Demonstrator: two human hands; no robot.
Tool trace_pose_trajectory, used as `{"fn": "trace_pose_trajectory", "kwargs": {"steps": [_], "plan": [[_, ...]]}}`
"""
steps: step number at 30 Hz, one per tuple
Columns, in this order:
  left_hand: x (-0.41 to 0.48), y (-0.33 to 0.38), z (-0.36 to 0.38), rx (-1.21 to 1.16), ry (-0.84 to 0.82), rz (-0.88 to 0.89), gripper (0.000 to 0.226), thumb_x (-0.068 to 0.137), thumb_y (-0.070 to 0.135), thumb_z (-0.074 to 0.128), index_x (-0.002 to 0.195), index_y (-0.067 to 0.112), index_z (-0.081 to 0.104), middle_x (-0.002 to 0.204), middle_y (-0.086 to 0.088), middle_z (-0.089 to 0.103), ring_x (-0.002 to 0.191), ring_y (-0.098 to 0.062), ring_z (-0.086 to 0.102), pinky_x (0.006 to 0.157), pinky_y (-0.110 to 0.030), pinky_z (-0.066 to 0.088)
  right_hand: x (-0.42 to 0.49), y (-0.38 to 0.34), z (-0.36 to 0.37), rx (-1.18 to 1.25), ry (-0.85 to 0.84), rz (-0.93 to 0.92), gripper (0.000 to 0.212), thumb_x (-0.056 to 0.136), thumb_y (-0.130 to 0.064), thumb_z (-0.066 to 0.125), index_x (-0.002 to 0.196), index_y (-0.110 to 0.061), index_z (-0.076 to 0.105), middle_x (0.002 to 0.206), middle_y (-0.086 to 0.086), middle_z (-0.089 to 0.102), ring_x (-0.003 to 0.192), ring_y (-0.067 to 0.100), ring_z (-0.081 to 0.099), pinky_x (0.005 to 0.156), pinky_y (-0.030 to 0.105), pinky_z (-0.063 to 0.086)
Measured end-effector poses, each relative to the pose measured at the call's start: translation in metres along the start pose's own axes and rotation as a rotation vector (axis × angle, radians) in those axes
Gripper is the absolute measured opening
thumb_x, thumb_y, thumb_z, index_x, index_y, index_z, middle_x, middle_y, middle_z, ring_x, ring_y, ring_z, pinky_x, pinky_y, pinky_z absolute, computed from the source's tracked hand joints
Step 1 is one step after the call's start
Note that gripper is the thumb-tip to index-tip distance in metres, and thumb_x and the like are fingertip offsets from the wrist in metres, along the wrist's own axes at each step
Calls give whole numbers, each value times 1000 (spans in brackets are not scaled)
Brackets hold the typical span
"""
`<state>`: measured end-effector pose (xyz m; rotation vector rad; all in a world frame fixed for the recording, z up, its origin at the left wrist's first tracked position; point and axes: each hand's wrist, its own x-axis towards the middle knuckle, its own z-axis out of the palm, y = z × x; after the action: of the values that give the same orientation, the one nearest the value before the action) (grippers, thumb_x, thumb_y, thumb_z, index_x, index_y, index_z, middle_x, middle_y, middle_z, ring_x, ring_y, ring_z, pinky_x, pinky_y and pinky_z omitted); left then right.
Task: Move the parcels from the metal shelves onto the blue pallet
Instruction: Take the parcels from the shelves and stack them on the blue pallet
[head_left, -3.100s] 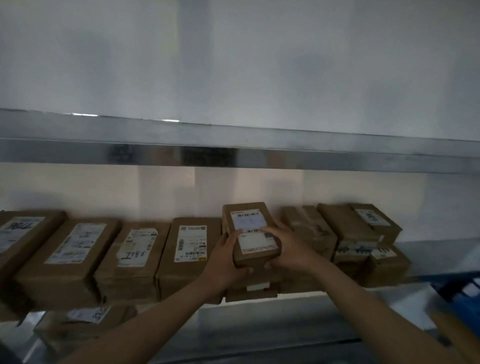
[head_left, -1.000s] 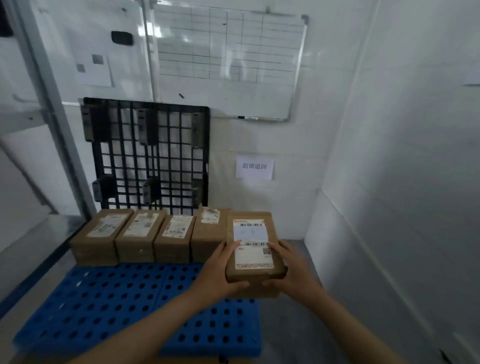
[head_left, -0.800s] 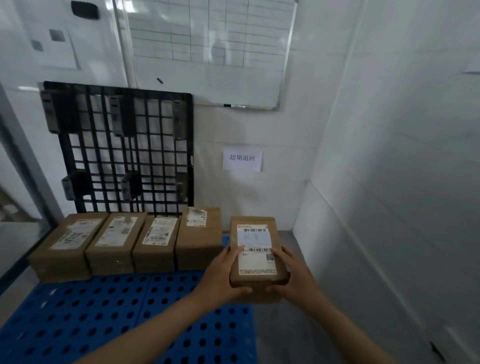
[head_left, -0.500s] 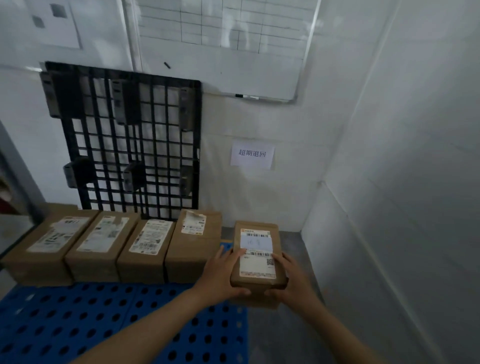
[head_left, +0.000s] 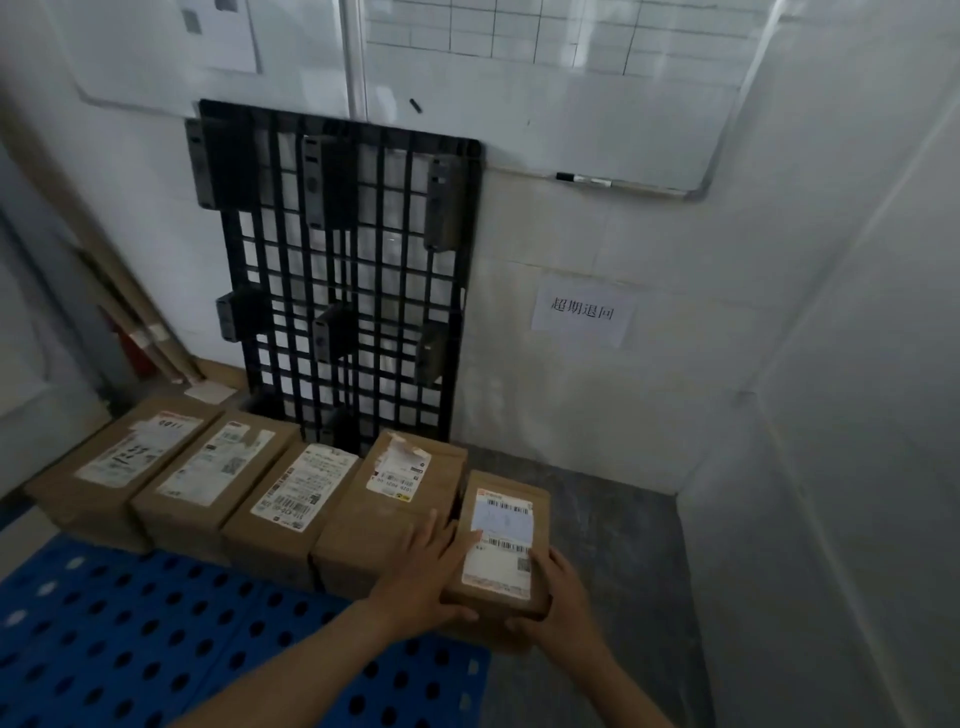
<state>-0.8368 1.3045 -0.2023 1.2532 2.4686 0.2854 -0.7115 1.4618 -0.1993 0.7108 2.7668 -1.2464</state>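
Blue pallet (head_left: 156, 649) | left hand (head_left: 426, 577), right hand (head_left: 563, 603) clasp parcel (head_left: 501, 540) sides | forearms outstretched

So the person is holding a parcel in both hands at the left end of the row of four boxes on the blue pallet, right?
Not the left end. The head view shows the parcel, held by the left hand and right hand, at the right end of the row of four boxes on the blue pallet.

Black pallet (head_left: 332, 187): I see it upright against wall (head_left: 571, 415).
Whiteboard (head_left: 545, 119): above, marker (head_left: 584, 180) on ledge.
Paper sign (head_left: 582, 312): to its right.
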Motion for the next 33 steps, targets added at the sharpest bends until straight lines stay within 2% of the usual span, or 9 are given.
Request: {"fn": "trace_pose_trajectory", "kwargs": {"steps": [4,7,14,18,21,23,26,30,33], "plan": [[-3,-2,6,3,44,-17,83,86,51,53,148,22,7,157,1,-13,143,-26,-19,119,-42,4,8,4,6,8,-22,-29,92,70,-21,76,143,-19,19,151,5,10,137,17,19,112,27,25],[-6,-3,7,-38,54,-51,79,86,50,54,148,24,11,157,-5,-16,144,-24,-16,119,-39,4,11,5,7,-2,-45,-41,92,71,-20,75,143,-18,18,151,6,9,138,18,18,113,27,25],[-6,-7,6,-74,55,-83,80,84,49,57,147,28,12,158,-1,-10,145,-22,-9,118,-38,10,13,6,7,-37,-103,-33,96,73,-24,74,145,-18,10,151,6,2,139,18,13,114,26,18],[-4,-6,4,-101,47,-94,81,84,49,59,147,29,12,158,0,-8,145,-21,-9,118,-39,11,13,6,0,-54,-113,-68,98,70,-38,74,144,-22,13,151,3,8,139,18,16,114,31,20],[-5,-5,0,-126,61,-104,76,85,50,57,145,30,15,158,3,-6,146,-19,-9,118,-39,10,13,6,-6,-1,-68,-148,88,70,-51,70,140,-32,20,149,-8,17,135,11,14,113,36,20],[-5,-4,-3,-136,100,-108,71,87,48,54,145,27,17,158,3,-2,146,-19,-6,118,-37,10,16,6,-10,-7,-4,-175,79,76,-48,65,139,-32,21,150,-10,17,137,9,10,114,35,15],[-8,-3,-6,-236,199,-141,65,91,42,51,145,26,20,158,3,4,146,-17,1,118,-36,13,29,0,-17,-73,58,-205,66,83,-37,62,138,-26,28,151,-4,22,139,13,17,115,33,19],[-22,-12,-10,-253,386,-207,59,95,35,45,145,21,18,155,4,14,142,-11,12,110,-18,6,52,-26,-17,-160,44,-348,59,87,-35,56,137,-20,30,146,0,30,134,15,26,115,28,19],[-49,-24,-13,-254,492,-273,57,95,32,45,144,25,18,150,6,21,137,-6,17,106,-13,6,61,-50,-1,-192,-13,-448,61,89,-34,53,141,-13,28,149,3,28,138,17,24,117,28,13]]}}
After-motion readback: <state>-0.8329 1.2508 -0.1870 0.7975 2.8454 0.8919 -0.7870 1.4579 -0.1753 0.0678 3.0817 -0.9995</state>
